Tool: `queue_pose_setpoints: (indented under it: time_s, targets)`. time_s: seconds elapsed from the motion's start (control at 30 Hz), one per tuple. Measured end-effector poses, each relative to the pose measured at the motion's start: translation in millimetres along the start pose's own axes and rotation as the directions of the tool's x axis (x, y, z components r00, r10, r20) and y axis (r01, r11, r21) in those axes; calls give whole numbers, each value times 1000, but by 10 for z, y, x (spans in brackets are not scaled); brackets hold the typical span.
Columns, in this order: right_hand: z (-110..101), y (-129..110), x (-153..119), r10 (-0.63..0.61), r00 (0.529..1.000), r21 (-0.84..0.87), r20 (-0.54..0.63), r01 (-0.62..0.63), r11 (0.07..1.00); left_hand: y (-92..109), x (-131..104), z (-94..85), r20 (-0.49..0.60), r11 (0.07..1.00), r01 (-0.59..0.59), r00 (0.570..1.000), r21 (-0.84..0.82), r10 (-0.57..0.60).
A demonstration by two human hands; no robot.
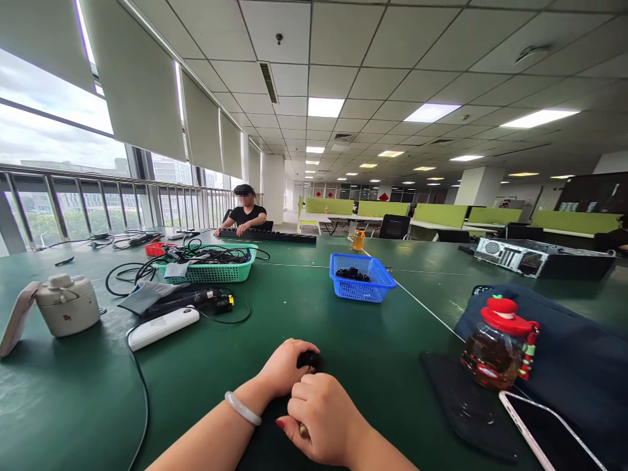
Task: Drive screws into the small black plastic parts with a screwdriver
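Note:
Near the table's front edge, my left hand [286, 367] is closed around a small black object [309, 359], whose shape is partly hidden by the fingers. Just in front of it and to the right, my right hand [321, 415] is curled shut. A small brass-coloured round end [303, 431] shows between its thumb and fingers; the rest is hidden. The two hands are close together. Beyond them stands a blue basket [364, 294] with several small black parts [352, 275] in it.
A green basket [233, 271] of cables, a white power strip [164, 327] and a beige container [69, 307] stand at left. On the right are a red-lidded jar [496, 347], a phone [554, 432], a black pouch [458, 399] and a metal case [510, 256]. A person [248, 214] sits across the table.

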State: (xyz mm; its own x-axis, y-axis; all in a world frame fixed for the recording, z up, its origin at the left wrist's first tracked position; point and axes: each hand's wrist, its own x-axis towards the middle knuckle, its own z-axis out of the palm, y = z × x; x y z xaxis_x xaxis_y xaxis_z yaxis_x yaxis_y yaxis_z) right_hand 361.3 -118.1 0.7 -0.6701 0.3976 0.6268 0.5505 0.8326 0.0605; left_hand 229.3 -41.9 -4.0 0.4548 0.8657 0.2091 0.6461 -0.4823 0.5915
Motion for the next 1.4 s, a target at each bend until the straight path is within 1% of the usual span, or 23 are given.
queue_pose_setpoints:
  time_s: [0.13, 0.43, 0.6, 0.8, 1.0, 1.2, 1.3, 1.4]
  targets:
    - [-1, -2, 2, -18, 999, -32, -27, 17, 999, 0, 0, 4, 8, 1000, 22, 1000, -2, -22]
    - [-61, 57, -1, 41, 991, 22, -131, -38, 999, 12, -11, -4, 15, 1000, -15, 1000, 22, 15]
    - [-43, 64, -14, 9, 992, 44, -126, -4, 999, 9, -13, 2, 0, 1000, -24, 1000, 10, 24]
    - [-57, 53, -4, -7, 988, 69, -155, 18, 997, -11, -17, 15, -7, 1000, -22, 1000, 4, 22]
    - [-42, 36, -1, 0, 988, 47, -151, 7, 999, 6, -19, 3, 7, 1000, 3, 1000, 19, -3]
    - [-16, 33, -6, -25, 987, 28, -159, 29, 999, 39, -28, -21, 24, 999, 8, 1000, 32, -8]
    - [-5, 41, -24, -22, 989, 27, -150, 26, 999, 32, -29, -14, 25, 999, 11, 1000, 30, -12]
    - [5, 47, -35, -25, 993, 15, -116, 27, 1000, 13, -21, 0, 11, 1000, 5, 1000, 17, -5]
